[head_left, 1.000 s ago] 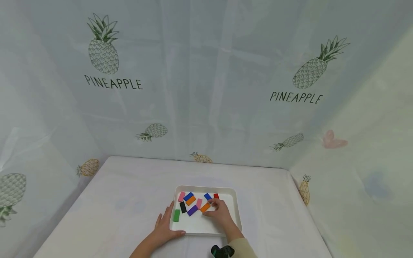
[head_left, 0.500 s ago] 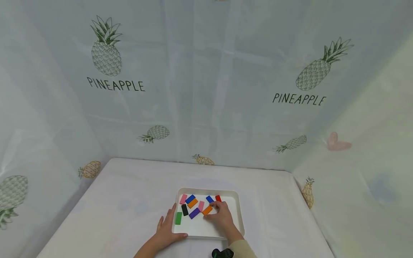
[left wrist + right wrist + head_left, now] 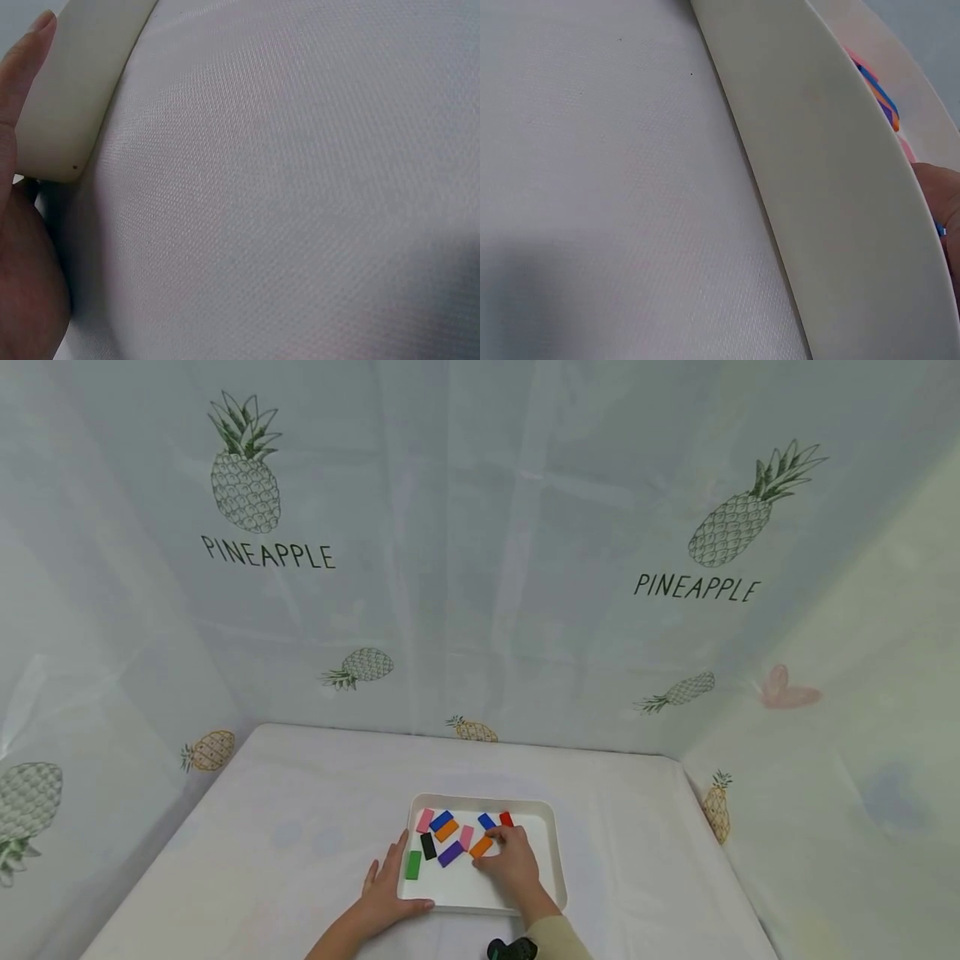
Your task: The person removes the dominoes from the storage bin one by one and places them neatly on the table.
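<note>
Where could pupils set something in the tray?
Bare tray floor lies between the green block, purple block, right hand and near rim; also between that hand and right rim. Crowded: the far-left corner, where a pink block, blue block, orange block and black block cluster.

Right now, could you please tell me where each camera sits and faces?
Head: on the head, facing forward to the backdrop and down to the table, tray and blocks; left hand and right hand show.
Left wrist: on that wrist, facing table and tray; part of the left hand shows.
Right wrist: on that wrist, facing table and tray, blocks beyond; part of the right hand shows.
Head and right wrist share the blocks.
</note>
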Motion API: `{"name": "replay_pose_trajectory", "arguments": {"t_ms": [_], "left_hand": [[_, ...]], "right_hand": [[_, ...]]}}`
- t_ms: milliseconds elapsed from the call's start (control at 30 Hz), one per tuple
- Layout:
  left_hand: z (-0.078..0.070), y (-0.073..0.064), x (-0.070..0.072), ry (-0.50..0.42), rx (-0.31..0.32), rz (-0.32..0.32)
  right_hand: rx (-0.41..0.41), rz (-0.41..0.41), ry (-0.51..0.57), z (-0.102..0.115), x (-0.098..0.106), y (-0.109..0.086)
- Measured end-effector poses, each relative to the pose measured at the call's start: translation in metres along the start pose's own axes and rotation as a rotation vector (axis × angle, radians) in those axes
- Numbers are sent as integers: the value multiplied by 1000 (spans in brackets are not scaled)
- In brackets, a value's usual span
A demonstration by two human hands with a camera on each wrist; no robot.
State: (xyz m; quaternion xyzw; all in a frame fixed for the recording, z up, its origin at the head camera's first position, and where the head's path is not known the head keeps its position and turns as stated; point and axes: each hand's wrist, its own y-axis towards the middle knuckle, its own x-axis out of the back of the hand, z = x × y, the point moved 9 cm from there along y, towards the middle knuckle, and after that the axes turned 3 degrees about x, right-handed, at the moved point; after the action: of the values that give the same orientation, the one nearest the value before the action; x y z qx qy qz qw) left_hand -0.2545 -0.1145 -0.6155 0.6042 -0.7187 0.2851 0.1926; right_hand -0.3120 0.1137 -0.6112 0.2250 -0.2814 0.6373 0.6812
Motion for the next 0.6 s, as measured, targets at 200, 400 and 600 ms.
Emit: {"name": "replay_pose_trajectory", "arguments": {"t_ms": [200, 400, 600], "left_hand": [[-5, 0, 0, -29, -49, -4], [-3, -2, -2, -27, -43, 8], [1, -1, 0, -43, -39, -12]], "right_hand": [[14, -2, 22, -3, -1, 2], [29, 5, 14, -5, -2, 0], [25, 22, 25, 1, -2, 0]]}}
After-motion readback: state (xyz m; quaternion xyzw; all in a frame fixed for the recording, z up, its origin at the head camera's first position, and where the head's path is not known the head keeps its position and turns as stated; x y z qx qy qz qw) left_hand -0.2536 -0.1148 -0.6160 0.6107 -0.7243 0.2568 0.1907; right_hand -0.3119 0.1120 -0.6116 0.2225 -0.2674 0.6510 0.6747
